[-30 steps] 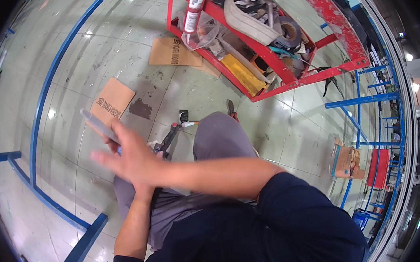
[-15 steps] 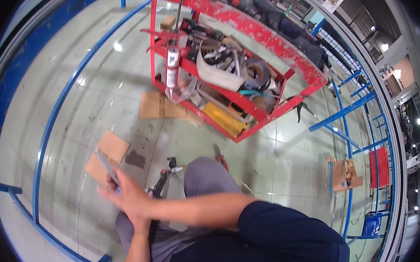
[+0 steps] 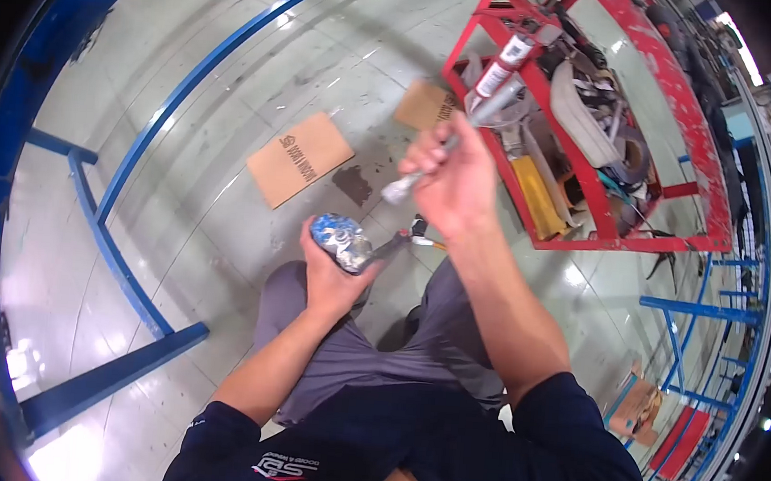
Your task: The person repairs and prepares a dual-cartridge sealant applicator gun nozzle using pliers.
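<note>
My left hand [image 3: 327,277] is wrapped around a rounded blue-and-silver thing [image 3: 341,240] with a smeared, shiny top, just above my left knee. Raised in front and farther right, my right hand [image 3: 451,169] is closed on a grey rod-like tool [image 3: 493,102]. One end of that tool points up toward the cart, while its whitish tip [image 3: 398,190] sticks out below the fingers. Beyond the left hand, between my knees, a dark tool with a reddish part [image 3: 394,244] is partly hidden. The exact kind of either held thing I cannot tell.
A red metal cart [image 3: 578,178] at the upper right carries tools, tape and a yellow item [image 3: 536,197]; a sealant cartridge [image 3: 502,65] hangs at its side. Printed cardboard [image 3: 300,159] lies on the tiled floor beside a dark stain [image 3: 352,185]. Blue metal frames [image 3: 142,147] stand left and right.
My hands, overlapping at the lower left before, are now apart, the right one raised with the grey tool. The blue-and-silver thing now shows in my left hand. The whole view has turned.
</note>
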`<state>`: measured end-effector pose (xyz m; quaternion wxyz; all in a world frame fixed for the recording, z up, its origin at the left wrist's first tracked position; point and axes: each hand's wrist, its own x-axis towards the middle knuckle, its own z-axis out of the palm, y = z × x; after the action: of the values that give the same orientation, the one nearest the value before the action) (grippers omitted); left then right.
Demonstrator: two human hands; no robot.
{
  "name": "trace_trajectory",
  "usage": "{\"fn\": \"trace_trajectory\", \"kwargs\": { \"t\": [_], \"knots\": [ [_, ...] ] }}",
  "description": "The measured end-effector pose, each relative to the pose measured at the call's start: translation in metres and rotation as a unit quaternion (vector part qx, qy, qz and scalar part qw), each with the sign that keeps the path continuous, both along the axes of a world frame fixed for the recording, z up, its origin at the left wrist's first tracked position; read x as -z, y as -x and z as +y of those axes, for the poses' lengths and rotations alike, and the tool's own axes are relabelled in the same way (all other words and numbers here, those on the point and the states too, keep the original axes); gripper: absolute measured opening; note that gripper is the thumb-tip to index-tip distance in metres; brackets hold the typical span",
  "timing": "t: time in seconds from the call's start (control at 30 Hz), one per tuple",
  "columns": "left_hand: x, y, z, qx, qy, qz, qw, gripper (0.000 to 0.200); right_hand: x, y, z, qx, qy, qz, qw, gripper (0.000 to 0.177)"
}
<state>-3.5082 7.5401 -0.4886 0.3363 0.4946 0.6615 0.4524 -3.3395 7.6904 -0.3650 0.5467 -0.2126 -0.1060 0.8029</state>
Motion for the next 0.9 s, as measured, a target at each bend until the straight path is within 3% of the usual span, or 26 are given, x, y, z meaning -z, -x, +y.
{"fn": "trace_trajectory", "kwargs": {
  "t": [0.13,0.27,0.33,0.37,0.4,0.43,0.47,0.53,0.6,0.63,0.67,0.73,0.83,0.9],
  "knots": [
    [-0.005,-0.002,0.004,0.001,0.011,0.016,1.000,0.125,0.022,-0.025,-0.007,0.058,0.073,0.031,0.995,0.034],
    [-0.006,0.005,0.006,0.023,0.054,0.053,0.997,0.125,0.039,-0.027,-0.021,0.043,0.078,-0.107,0.990,0.039],
    [0.004,0.015,0.001,0.006,0.095,0.136,0.986,0.130,0.044,-0.030,-0.030,-0.002,0.059,-0.239,0.969,0.037],
    [0.030,0.031,-0.002,0.049,0.115,0.241,0.962,0.129,0.061,-0.019,-0.033,0.070,0.033,-0.281,0.957,0.035],
    [0.044,0.041,0.001,0.081,0.133,0.164,0.974,0.127,0.055,-0.025,-0.034,0.044,-0.005,-0.383,0.923,0.032],
    [0.025,0.024,0.001,0.042,0.065,0.053,0.996,0.123,0.046,-0.029,-0.035,0.038,0.017,-0.408,0.912,0.030],
    [0.026,0.020,0.002,0.039,0.011,0.059,0.997,0.120,0.035,-0.033,-0.039,0.031,0.038,-0.431,0.901,0.028],
    [-0.009,0.002,0.007,0.056,0.023,0.084,0.995,0.119,0.051,-0.046,-0.042,0.119,-0.060,-0.509,0.850,0.029],
    [-0.040,-0.007,0.008,0.075,0.000,0.122,0.990,0.114,0.044,-0.071,-0.065,0.167,-0.060,-0.580,0.795,0.029],
    [-0.061,-0.009,0.010,0.089,-0.014,0.141,0.986,0.111,0.043,-0.082,-0.080,0.207,-0.102,-0.633,0.739,0.026],
    [-0.090,-0.011,0.012,0.094,-0.017,0.138,0.986,0.106,0.031,-0.090,-0.098,0.203,-0.082,-0.653,0.725,0.025],
    [-0.159,-0.021,0.020,0.101,-0.031,0.131,0.986,0.096,-0.004,-0.105,-0.135,0.216,-0.088,-0.688,0.687,0.025],
    [-0.301,-0.042,0.022,0.181,0.046,0.294,0.937,0.087,-0.083,-0.132,-0.204,0.192,-0.114,-0.740,0.634,0.023],
    [-0.335,-0.027,0.026,0.246,0.040,0.160,0.955,0.074,-0.154,-0.151,-0.249,0.174,-0.064,-0.734,0.653,0.025]
  ]
}}
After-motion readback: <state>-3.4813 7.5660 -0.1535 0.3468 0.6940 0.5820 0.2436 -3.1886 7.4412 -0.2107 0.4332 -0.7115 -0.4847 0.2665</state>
